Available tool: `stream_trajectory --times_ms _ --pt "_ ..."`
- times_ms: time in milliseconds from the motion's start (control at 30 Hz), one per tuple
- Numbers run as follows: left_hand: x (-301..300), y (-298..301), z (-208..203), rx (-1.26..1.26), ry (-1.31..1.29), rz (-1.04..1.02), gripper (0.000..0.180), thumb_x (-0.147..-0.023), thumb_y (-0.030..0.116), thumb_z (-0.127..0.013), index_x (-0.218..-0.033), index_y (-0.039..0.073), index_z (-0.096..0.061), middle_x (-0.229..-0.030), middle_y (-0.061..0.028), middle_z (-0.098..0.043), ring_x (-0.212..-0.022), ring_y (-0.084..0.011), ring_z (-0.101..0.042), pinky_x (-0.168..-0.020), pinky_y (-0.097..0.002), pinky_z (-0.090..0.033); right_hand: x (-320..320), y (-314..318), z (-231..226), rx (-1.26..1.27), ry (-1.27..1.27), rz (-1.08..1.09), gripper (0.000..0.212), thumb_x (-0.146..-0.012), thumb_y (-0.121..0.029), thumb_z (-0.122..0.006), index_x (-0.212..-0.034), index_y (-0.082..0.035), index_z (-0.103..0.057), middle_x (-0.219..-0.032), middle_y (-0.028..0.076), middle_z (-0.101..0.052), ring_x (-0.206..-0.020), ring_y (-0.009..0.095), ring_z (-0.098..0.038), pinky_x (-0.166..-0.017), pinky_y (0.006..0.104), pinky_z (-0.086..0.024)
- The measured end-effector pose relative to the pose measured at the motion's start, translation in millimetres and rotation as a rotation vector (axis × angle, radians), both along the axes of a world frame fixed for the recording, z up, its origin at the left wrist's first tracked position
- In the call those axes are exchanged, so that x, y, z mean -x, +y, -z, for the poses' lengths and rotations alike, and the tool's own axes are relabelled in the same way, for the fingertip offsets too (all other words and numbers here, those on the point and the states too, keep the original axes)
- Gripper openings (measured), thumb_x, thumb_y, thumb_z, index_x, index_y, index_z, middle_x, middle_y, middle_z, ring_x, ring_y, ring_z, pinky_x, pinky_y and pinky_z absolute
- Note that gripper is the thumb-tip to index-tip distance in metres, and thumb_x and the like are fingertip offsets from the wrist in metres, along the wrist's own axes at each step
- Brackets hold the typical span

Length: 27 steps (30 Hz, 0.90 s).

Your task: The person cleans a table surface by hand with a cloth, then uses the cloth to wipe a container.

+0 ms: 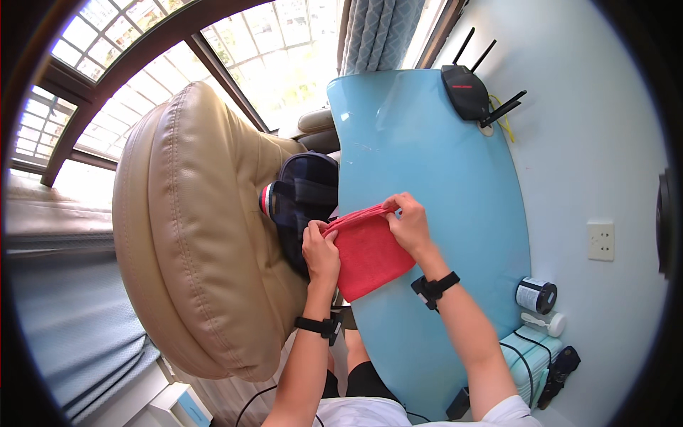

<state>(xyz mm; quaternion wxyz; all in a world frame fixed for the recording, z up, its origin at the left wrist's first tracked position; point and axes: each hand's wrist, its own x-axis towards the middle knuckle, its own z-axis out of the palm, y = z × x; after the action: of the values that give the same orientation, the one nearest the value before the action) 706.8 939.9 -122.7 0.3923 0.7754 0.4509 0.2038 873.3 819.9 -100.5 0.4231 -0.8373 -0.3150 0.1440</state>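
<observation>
A red cloth point(370, 255) lies folded at the left edge of a light blue table point(441, 164). My left hand point(320, 250) pinches the cloth's near left corner, and my right hand point(409, 222) pinches its far upper edge. Both hands hold the top fold of the cloth between fingers and thumb. Each wrist wears a black strap.
A tan leather armchair point(192, 235) stands left of the table with a dark bag point(306, 196) on its seat. A black router with antennas point(466, 89) sits at the table's far end. A can point(537, 295), a small white bottle point(548, 324) and a wall socket point(601, 240) are at the right.
</observation>
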Motion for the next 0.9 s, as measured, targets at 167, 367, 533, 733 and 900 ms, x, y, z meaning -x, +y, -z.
stream_trajectory --times_ms 167,367,533,733,900 --pt "-5.2 -9.4 5.3 -0.002 0.022 -0.058 0.021 -0.092 0.011 -0.071 -0.105 0.001 -0.059 -0.104 -0.0183 -0.063 -0.094 -0.0375 -0.064 -0.081 -0.0449 -0.051 4.9 -4.3 11.7 -0.057 -0.005 0.133 0.017 -0.081 0.002 -0.071 -0.097 -0.005 -0.070 -0.096 0.011 -0.067 -0.087 0.027 -0.068 -0.075 0.0370 -0.055" --pt "16.3 -18.8 -5.9 -0.118 -0.133 -0.044 0.046 -0.098 0.021 -0.069 -0.134 -0.001 -0.052 -0.123 -0.0208 -0.059 -0.112 -0.0353 -0.062 -0.095 -0.0433 -0.051 31.6 8.4 -23.4 -0.013 -0.448 0.111 0.031 -0.080 -0.010 -0.077 -0.109 -0.008 -0.067 -0.109 0.011 -0.059 -0.109 0.031 -0.058 -0.094 0.0458 -0.048" --pt "89.9 -59.2 -17.7 -0.026 -0.123 0.073 0.029 -0.095 0.007 -0.061 -0.122 -0.003 -0.055 -0.117 -0.0220 -0.059 -0.107 -0.0379 -0.059 -0.096 -0.0441 -0.049 87.9 10.4 -3.6 0.117 -0.445 -0.233 0.053 -0.080 -0.029 -0.080 -0.126 -0.010 -0.063 -0.125 0.015 -0.055 -0.123 0.033 -0.052 -0.108 0.0505 -0.040" --pt "140.9 -93.5 -19.2 0.139 -0.065 0.251 0.025 -0.092 0.003 -0.063 -0.116 -0.003 -0.058 -0.107 -0.0191 -0.061 -0.097 -0.0320 -0.064 -0.086 -0.0395 -0.054 108.0 23.0 20.3 0.369 -0.565 -0.154 0.086 -0.085 -0.058 -0.070 -0.157 -0.022 -0.040 -0.160 0.023 -0.027 -0.152 0.044 -0.020 -0.116 0.0752 -0.012" --pt "151.0 -98.8 -7.3 0.203 -0.045 0.295 0.025 -0.092 0.005 -0.064 -0.115 -0.002 -0.058 -0.104 -0.0186 -0.063 -0.096 -0.0331 -0.065 -0.086 -0.0401 -0.054 113.3 28.4 15.9 0.443 -0.525 -0.092 0.081 -0.082 -0.051 -0.073 -0.155 -0.037 -0.043 -0.164 0.023 -0.023 -0.152 0.043 -0.022 -0.115 0.0766 -0.012"
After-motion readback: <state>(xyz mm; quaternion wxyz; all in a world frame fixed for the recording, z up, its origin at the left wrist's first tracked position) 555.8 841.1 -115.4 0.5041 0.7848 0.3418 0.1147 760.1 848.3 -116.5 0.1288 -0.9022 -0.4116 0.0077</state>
